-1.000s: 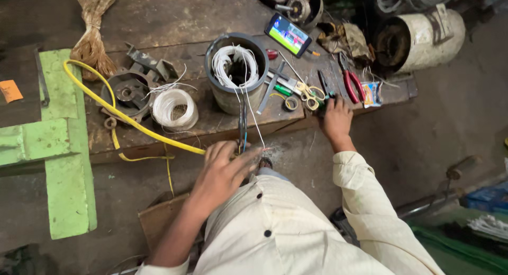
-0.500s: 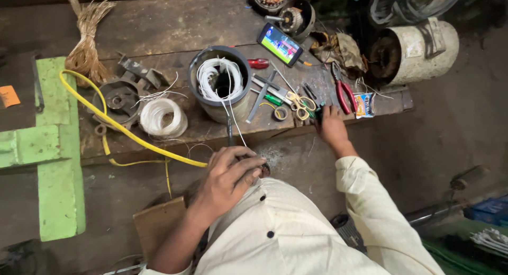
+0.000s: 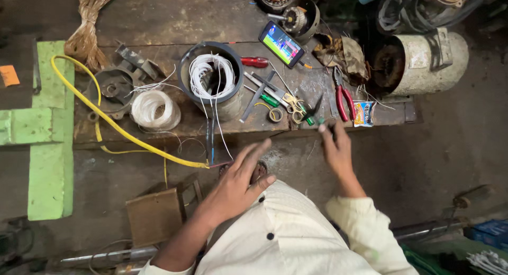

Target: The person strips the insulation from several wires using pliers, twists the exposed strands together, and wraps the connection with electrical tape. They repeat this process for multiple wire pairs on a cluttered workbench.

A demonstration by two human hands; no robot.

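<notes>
Low across the head view runs a worn, dark wooden workbench (image 3: 159, 21) on a grimy concrete floor, crowded with motor parts and tools. Toward eleven o'clock from the centre stands a grey cylindrical motor stator (image 3: 210, 79) stuffed with white winding wire, thin leads trailing down off the bench edge. At nine o'clock of it lies a loose coil of white wire (image 3: 155, 109), and a long yellow sleeve tube (image 3: 114, 124) curves past it down toward the leads. A smartphone with a lit screen (image 3: 281, 43) lies at one o'clock of the stator, red-handled pliers (image 3: 343, 97) farther right, and a big rusty cream motor housing (image 3: 423, 55) at two o'clock.

Down at six o'clock of the stator, the left hand (image 3: 241, 182) hovers with fingers spread wide, gripping nothing, just beside the hanging leads. Over at the bench edge, the right hand (image 3: 336, 148) pinches a small green-tipped tool (image 3: 320, 122) between its fingertips, near yellow-handled scissors (image 3: 294, 106).
</notes>
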